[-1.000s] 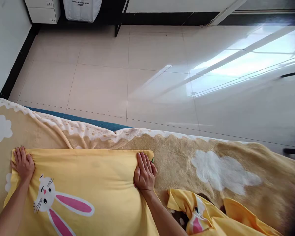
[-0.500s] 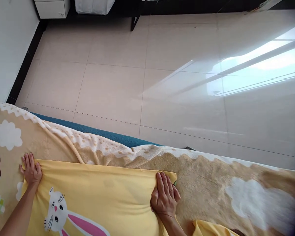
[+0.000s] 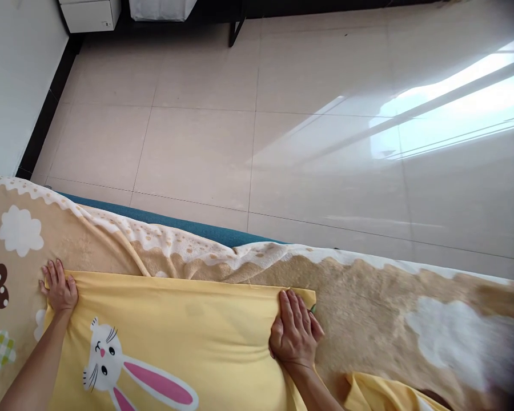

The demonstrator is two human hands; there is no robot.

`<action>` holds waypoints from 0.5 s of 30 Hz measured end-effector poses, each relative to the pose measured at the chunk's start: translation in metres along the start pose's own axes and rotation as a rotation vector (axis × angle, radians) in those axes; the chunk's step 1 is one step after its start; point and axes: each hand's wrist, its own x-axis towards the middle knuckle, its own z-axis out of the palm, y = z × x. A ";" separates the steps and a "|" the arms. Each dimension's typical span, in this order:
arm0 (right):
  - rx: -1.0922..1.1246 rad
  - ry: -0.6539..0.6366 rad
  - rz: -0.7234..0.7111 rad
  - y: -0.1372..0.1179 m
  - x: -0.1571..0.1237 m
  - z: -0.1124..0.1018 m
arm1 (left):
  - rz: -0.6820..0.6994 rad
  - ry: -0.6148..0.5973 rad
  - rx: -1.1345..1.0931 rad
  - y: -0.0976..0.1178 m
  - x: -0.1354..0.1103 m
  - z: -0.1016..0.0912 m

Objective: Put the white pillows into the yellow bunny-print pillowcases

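Note:
A yellow cloth piece with a printed white rabbit (image 3: 167, 319) lies spread on a tan blanket (image 3: 360, 319); whether it is a garment cannot be made out, as its lower part runs out of view. My left hand (image 3: 60, 289) rests on its far left corner, palm down, fingers extended. Near the far right corner, my right hand (image 3: 296, 330) presses flat with fingers stretched out, and small creases run from it across the fabric. A small green bit shows beside that hand. More yellow fabric (image 3: 377, 391) is bunched at the lower right.
The blanket has white clouds and a scalloped edge, draped over a blue edge (image 3: 188, 227). Beyond it lies a glossy tiled floor (image 3: 197, 148). A white drawer box (image 3: 88, 16) and a white bag (image 3: 160, 8) stand at the far side, by a dark furniture leg (image 3: 236, 33).
The camera view has shifted slightly, so the cloth and blanket appear a little farther right and higher. Both hands stay flat on the same corners of the cloth.

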 end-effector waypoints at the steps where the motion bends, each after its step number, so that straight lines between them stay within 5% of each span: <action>1: 0.007 0.002 0.001 0.000 0.000 0.000 | 0.000 0.005 0.000 0.001 -0.001 0.000; 7: 0.037 0.057 -0.023 -0.002 -0.005 0.000 | -0.021 -0.063 0.028 0.004 0.003 -0.008; 10: 0.071 0.051 -0.011 -0.003 0.000 0.000 | -0.068 -0.277 -0.003 -0.005 0.022 -0.022; 13: 0.186 -0.023 0.086 -0.012 0.016 -0.013 | -0.057 -0.507 -0.043 -0.005 0.024 -0.056; 15: 0.297 -0.117 0.202 -0.027 0.021 -0.036 | 0.028 -0.488 -0.079 0.009 -0.007 -0.088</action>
